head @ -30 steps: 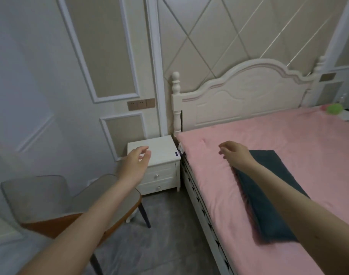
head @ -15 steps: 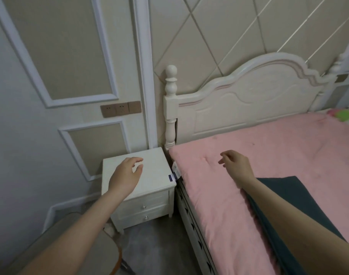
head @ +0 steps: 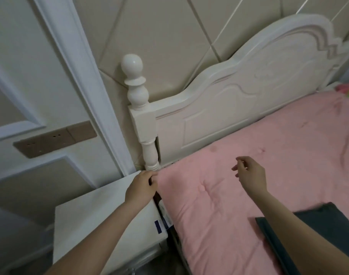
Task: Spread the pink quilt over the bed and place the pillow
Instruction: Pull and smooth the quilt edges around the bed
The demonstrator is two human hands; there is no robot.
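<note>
Pink quilt [head: 239, 195] is laid flat over the bed, up to the white headboard [head: 239, 100]. Its near corner by the bedpost [head: 144, 124] is pinched in the grip of the left hand [head: 141, 188]. The right hand [head: 251, 174] is held above the quilt, fingers loosely curled, holding nothing. The dark pillow [head: 326, 217] is seen lying on the quilt under the right forearm.

You can't see your left hand [head: 141, 188] fingertips; they're tucked behind the quilt [head: 239, 199] corner by the bedpost [head: 143, 124]. The dark pillow [head: 328, 221] runs off frame, your right forearm covering part.
</note>
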